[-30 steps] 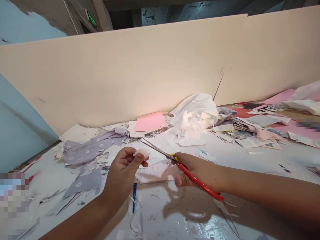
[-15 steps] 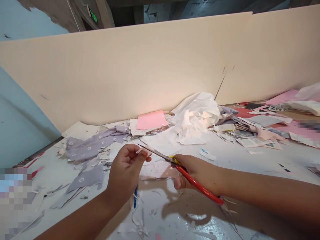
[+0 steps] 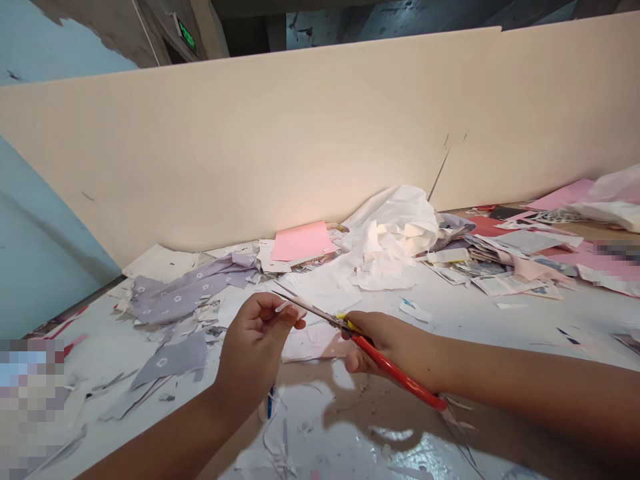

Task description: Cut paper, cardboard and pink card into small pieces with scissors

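My right hand (image 3: 395, 343) is closed around the red and yellow handles of a pair of scissors (image 3: 350, 328). The steel blades point left and up, toward my left hand. My left hand (image 3: 255, 340) is closed in a pinch on a small pale paper scrap (image 3: 290, 305), held right at the blades. A pale pink paper piece (image 3: 315, 343) lies on the table below the scissors, between my hands.
Paper and fabric offcuts litter the white table (image 3: 500, 320): lilac patterned cloth (image 3: 185, 293) at left, a pink sheet (image 3: 300, 241), crumpled white paper (image 3: 395, 233), printed papers (image 3: 500, 267) at right. A tall beige board (image 3: 300, 147) walls the far edge.
The scissor blades have closed onto the scrap in my left hand. Both hands have shifted slightly up and closer together.
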Available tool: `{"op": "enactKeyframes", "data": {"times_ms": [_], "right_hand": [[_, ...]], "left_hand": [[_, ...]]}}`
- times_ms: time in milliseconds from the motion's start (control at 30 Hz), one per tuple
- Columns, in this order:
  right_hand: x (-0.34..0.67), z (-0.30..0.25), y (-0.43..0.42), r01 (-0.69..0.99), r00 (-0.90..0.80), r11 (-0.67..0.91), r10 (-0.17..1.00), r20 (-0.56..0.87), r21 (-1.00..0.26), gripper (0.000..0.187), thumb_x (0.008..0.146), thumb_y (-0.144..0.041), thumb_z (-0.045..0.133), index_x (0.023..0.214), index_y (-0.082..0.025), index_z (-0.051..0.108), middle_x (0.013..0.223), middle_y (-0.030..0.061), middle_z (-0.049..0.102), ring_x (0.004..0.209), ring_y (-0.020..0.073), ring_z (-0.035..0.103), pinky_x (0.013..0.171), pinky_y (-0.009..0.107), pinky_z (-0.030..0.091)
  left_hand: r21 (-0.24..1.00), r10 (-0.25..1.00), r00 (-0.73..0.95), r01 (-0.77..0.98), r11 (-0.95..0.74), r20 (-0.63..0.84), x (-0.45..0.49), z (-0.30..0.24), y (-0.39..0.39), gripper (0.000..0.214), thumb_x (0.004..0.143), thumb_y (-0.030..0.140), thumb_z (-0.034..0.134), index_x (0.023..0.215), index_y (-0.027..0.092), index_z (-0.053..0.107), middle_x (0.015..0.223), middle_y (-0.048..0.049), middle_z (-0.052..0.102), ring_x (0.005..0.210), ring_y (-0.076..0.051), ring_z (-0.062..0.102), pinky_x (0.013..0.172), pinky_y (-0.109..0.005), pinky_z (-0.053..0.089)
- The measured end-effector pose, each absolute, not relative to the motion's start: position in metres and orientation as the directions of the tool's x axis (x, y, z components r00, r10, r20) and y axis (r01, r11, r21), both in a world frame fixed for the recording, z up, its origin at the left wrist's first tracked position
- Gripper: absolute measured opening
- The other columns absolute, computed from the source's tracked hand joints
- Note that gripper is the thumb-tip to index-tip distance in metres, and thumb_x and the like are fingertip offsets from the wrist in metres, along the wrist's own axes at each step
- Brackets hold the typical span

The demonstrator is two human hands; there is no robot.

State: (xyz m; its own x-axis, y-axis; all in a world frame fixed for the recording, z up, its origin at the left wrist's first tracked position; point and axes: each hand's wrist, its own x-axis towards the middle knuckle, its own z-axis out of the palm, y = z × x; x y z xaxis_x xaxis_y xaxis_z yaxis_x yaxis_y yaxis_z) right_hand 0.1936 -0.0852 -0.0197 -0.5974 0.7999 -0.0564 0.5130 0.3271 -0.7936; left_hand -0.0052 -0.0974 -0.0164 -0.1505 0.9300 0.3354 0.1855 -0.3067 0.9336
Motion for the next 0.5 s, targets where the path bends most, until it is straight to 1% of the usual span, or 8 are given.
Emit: {"op": "enactKeyframes", "data": {"times_ms": [133,267,500], "right_hand": [[0.1941,-0.0180,-0.0859,0.510,-0.603,0.330,0.795,-0.057,-0.794,0.031,0.074,-0.049,0.053,0.078,-0.018,0.048,0.070,-0.0018,0.053,0.059,0.0106,0.046,0.051,0.021,0.034],[0.1945,-0.0186,-0.0871,0.500,-0.615,0.321,0.785,-0.069,-0.805,0.030,0.075,-0.048,0.052,0.079,-0.019,0.048,0.068,-0.0030,0.051,0.057,0.0093,0.044,0.049,0.020,0.032],[0.1932,-0.0185,-0.0846,0.497,-0.611,0.338,0.791,-0.045,-0.799,0.033,0.075,-0.051,0.051,0.078,-0.018,0.047,0.070,-0.0018,0.052,0.059,0.0101,0.045,0.051,0.021,0.034]], "left_hand": [[0.935,0.930,-0.151,0.180,-0.306,0.334,-0.0041,-0.0164,-0.0979,0.016,0.071,0.030,0.062,0.069,0.019,0.050,0.060,0.0042,0.064,0.061,-0.009,0.061,0.059,-0.017,0.047],[0.939,0.934,-0.159,0.180,-0.292,0.321,-0.0047,-0.0167,-0.0982,0.017,0.071,0.030,0.062,0.068,0.019,0.049,0.059,0.0041,0.063,0.061,-0.009,0.061,0.058,-0.017,0.047],[0.941,0.936,-0.149,0.167,-0.295,0.319,-0.0039,-0.0146,-0.0997,0.016,0.071,0.030,0.062,0.070,0.019,0.050,0.061,0.0036,0.064,0.061,-0.009,0.061,0.059,-0.019,0.047]]}}
